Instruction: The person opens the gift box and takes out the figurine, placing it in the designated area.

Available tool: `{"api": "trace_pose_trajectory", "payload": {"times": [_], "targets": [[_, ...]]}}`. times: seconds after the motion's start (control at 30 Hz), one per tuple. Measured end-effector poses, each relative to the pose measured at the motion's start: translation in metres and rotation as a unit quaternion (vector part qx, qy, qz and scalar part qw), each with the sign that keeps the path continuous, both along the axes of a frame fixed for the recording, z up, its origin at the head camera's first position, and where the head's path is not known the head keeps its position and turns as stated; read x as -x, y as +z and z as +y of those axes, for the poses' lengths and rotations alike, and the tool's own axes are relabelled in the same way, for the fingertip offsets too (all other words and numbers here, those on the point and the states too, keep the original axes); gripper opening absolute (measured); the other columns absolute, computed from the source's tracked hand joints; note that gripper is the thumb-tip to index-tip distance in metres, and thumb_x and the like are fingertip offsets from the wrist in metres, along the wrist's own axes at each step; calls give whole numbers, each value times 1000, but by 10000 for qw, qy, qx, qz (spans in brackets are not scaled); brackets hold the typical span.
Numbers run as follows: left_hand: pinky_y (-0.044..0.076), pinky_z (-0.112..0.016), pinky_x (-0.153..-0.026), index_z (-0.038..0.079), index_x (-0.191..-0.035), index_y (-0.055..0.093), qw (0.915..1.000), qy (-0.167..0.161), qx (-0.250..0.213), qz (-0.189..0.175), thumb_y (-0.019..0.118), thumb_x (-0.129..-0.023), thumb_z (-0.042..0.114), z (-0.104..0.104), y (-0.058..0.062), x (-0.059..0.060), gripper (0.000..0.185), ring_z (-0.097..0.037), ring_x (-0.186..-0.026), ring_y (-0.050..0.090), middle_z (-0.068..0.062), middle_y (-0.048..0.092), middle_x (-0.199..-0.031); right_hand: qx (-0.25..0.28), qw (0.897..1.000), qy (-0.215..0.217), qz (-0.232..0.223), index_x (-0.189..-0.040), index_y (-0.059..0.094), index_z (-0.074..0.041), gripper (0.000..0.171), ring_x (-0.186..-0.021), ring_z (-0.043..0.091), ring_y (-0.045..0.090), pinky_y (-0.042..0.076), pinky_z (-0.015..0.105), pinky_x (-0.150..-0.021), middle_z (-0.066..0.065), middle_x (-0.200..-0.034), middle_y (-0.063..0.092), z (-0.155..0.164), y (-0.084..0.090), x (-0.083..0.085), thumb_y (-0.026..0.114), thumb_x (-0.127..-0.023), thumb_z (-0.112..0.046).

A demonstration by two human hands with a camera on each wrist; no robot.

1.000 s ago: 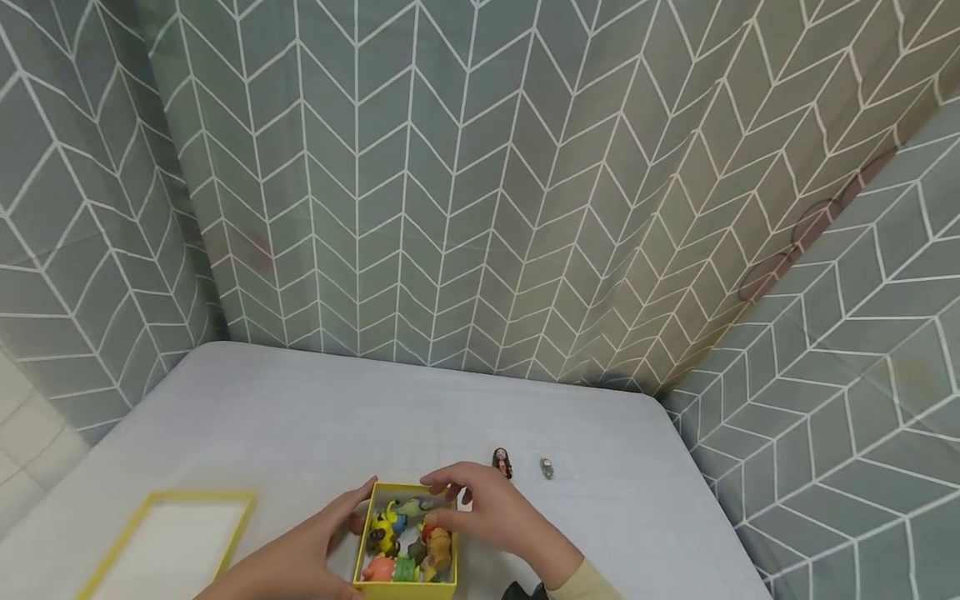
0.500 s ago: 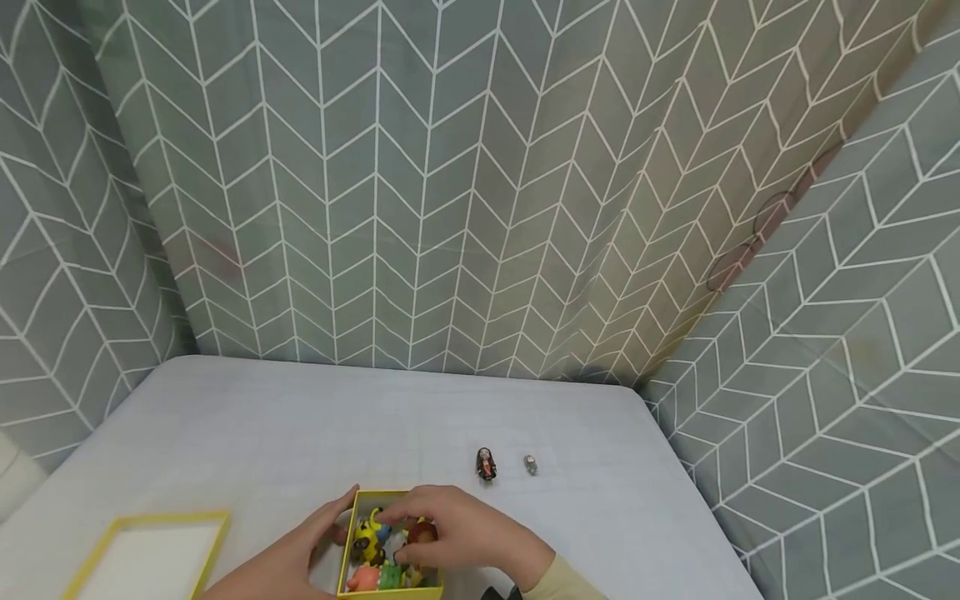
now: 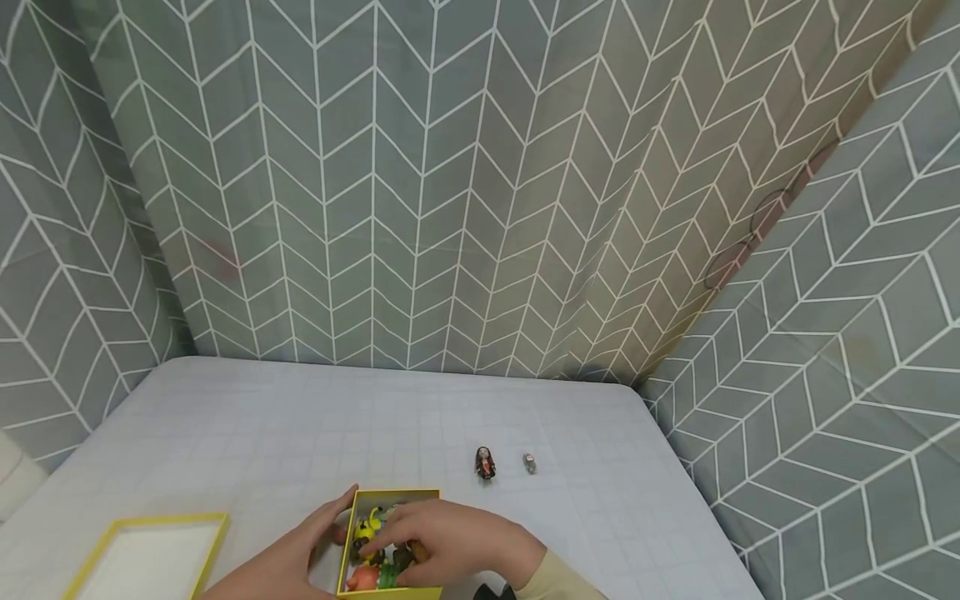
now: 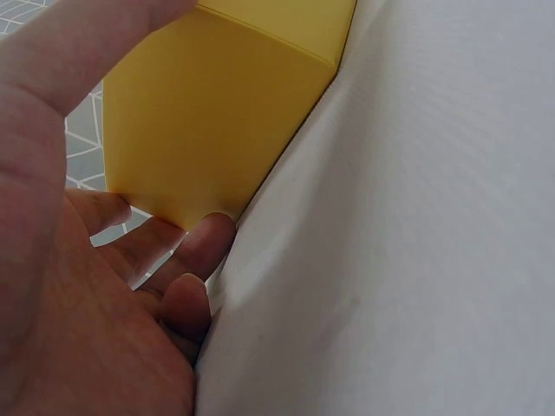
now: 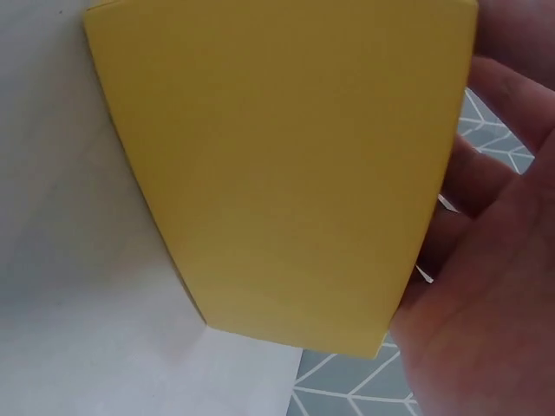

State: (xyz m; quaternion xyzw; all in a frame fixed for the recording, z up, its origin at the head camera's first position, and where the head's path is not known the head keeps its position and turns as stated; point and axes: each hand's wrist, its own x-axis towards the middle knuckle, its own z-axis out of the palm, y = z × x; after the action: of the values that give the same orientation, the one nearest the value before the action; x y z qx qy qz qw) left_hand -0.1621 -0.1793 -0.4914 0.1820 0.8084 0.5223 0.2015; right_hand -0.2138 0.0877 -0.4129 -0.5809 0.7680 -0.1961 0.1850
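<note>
A yellow box (image 3: 397,592) holding several small toy figures stands near the front of the white-covered surface. My left hand (image 3: 288,550) grips the box from its left side, thumb near and fingers at the far corner; the left wrist view shows the fingertips against the yellow wall (image 4: 204,113). My right hand (image 3: 450,542) reaches over the right rim into the box, index finger and thumb spread above the figures. A yellow-and-black figure (image 3: 363,533), a pinkish-orange one (image 3: 363,577) and a green one (image 3: 387,575) show beside its fingers. The box wall (image 5: 286,173) partly hides the right fingers.
A yellow-rimmed lid (image 3: 150,558) with a white inside lies left of the box. Behind the right hand are a dark-haired doll figure (image 3: 485,463) and a small grey figure (image 3: 530,463). Patterned grey curtains (image 3: 420,183) enclose the white surface (image 3: 337,417).
My right hand has moved from the box's right rim in over the toy figures, its fingers reaching further left and down. My left hand keeps its place on the box. The head view has shifted slightly.
</note>
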Motion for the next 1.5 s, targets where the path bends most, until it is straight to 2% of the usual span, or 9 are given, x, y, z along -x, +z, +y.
{"api": "trace_pose_trajectory", "payload": {"times": [0.07,0.23,0.43,0.73,0.97,1.13,1.2,1.43,1.5], "targets": [[40,-41,-95,18,-160,6,10000,-13,18,47,80,-83,25,0,1,0,108,-12,-123,46,-1,53,-128,-58,10000,53,36,-136,62,-20,47,-95,-3,49,41,6,-73,-14,-124,58,-2,1,0,72,-91,-11],[39,-27,-95,16,-160,4,9999,-80,-73,32,80,-84,22,-1,1,2,107,-9,-125,43,-1,53,-128,-173,9996,229,47,-136,62,-20,50,-97,-3,50,40,6,-74,-12,-125,60,-7,4,2,74,-89,-8],[41,-40,-95,16,-160,5,9999,-74,-7,123,79,-84,23,-1,-1,3,107,-11,-123,46,0,54,-128,-411,9983,401,126,-135,63,-20,54,-101,-6,50,37,6,-81,-12,-123,62,-14,4,5,76,-85,-4],[41,-28,-92,13,-160,5,9996,-121,7,239,80,-84,24,-2,-4,4,107,-10,-120,49,-1,55,-126,-875,9940,554,351,-134,64,-22,54,-98,-7,47,35,5,-82,-17,-118,60,-22,2,7,77,-84,-5],[41,-31,-92,13,-160,4,9988,-169,109,452,79,-85,25,-2,-3,4,107,-9,-120,48,0,55,-125,-1254,9885,632,561,-135,63,-28,56,-108,-12,45,32,5,-90,-20,-122,58,-29,-1,8,78,-85,-8],[41,-30,-93,13,-160,5,9981,-146,197,559,79,-84,26,-2,-3,3,107,-9,-120,48,0,54,-126,-1479,9857,592,550,-136,62,-30,62,-111,-11,44,33,5,-89,-20,-124,57,-32,-1,9,80,-82,-5],[41,-30,-93,12,-160,6,9981,-156,181,566,79,-84,26,-2,-3,3,107,-9,-121,47,0,54,-126,-1527,9852,571,532,-136,62,-30,62,-110,-11,44,33,5,-89,-21,-124,56,-33,0,9,81,-82,-6],[41,-29,-93,12,-160,6,9988,-156,133,446,80,-84,25,-1,-2,3,107,-10,-122,47,0,55,-126,-1713,9782,765,887,-138,60,-30,61,-101,-10,43,32,4,-85,-20,-116,57,-35,1,8,80,-84,-12],[40,-29,-93,12,-160,6,9989,-149,154,406,80,-84,26,-1,-2,3,107,-10,-123,46,1,54,-126,-1807,9775,712,822,-138,59,-31,63,-98,-9,43,33,4,-83,-20,-114,56,-36,1,8,81,-83,-11]]}}
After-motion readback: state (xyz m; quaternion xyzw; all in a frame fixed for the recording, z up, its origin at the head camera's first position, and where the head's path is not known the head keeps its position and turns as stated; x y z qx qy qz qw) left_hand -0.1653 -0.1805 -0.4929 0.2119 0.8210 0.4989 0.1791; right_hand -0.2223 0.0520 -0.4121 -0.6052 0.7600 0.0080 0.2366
